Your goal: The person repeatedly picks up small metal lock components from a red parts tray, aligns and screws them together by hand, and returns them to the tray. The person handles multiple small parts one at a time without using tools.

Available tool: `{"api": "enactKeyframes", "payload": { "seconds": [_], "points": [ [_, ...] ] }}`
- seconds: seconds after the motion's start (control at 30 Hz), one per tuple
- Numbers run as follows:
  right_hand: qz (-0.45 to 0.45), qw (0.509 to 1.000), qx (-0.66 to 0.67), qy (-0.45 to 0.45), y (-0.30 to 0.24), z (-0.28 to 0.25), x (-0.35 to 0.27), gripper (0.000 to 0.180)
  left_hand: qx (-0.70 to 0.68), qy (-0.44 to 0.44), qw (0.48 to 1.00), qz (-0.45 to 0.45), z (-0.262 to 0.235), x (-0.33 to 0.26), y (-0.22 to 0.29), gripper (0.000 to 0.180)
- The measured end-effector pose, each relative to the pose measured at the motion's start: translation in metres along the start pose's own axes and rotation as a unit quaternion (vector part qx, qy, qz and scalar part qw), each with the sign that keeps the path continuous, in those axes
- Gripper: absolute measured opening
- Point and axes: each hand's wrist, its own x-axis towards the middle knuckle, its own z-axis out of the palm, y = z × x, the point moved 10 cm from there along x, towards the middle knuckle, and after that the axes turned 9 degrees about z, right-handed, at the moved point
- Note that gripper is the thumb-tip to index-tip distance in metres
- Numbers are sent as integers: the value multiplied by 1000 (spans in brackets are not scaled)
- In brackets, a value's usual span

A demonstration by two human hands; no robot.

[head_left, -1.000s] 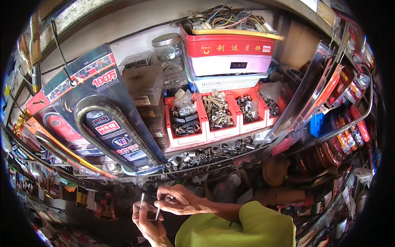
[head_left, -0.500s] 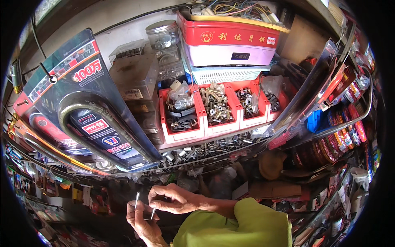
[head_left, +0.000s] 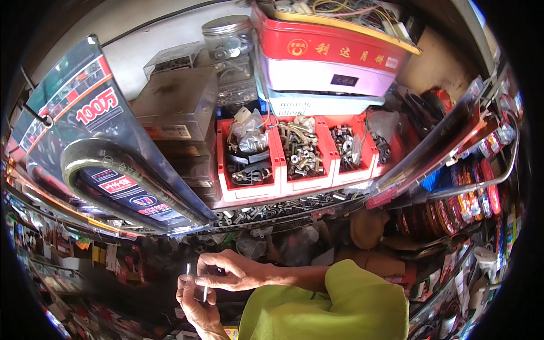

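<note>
Grip closed: left hand (head_left: 197,309) pinches a thin metal piece (head_left: 188,268), right hand (head_left: 233,273) likewise, below the front edge of the shelf (head_left: 249,204). Pickup done; what remains, I cannot tell.

Two hands show: one bare left hand (head_left: 198,306) and one bare right hand (head_left: 233,274), with two straight silver metal lengths (head_left: 188,268) at their fingers. Along the shelf's (head_left: 255,203) front edge stand probably four open red plastic bins (head_left: 309,184), the rightmost mostly covered. Toward its back edge: one round clear silver-lidded jar (head_left: 228,46), one red-and-lilac box (head_left: 320,59), one pale-blue basket (head_left: 311,105).
</note>
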Motion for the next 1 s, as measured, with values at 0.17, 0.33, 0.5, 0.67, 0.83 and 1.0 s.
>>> {"api": "enactKeyframes", "payload": {
  "seconds": [0.17,0.33,0.5,0.67,0.83,1.0],
  "points": [
    [42,994,-63,-77,15,5,6,36,43,32,998,41,-5,-10,17,18],
    [-5,991,-51,-124,8,20,6,21,37,27,998,32,-15,-15,16,20],
    [-42,986,15,-161,-26,41,-7,15,1,-7,999,38,-8,-23,35,19],
    [20,989,-17,-149,-43,47,-21,17,2,-39,997,69,7,-33,57,19],
    [24,991,-123,-38,-36,30,-28,25,32,-23,983,182,14,-48,73,26],
    [-41,981,-170,-83,-49,20,-57,19,56,-74,981,170,30,-56,59,22]
  ]
}}
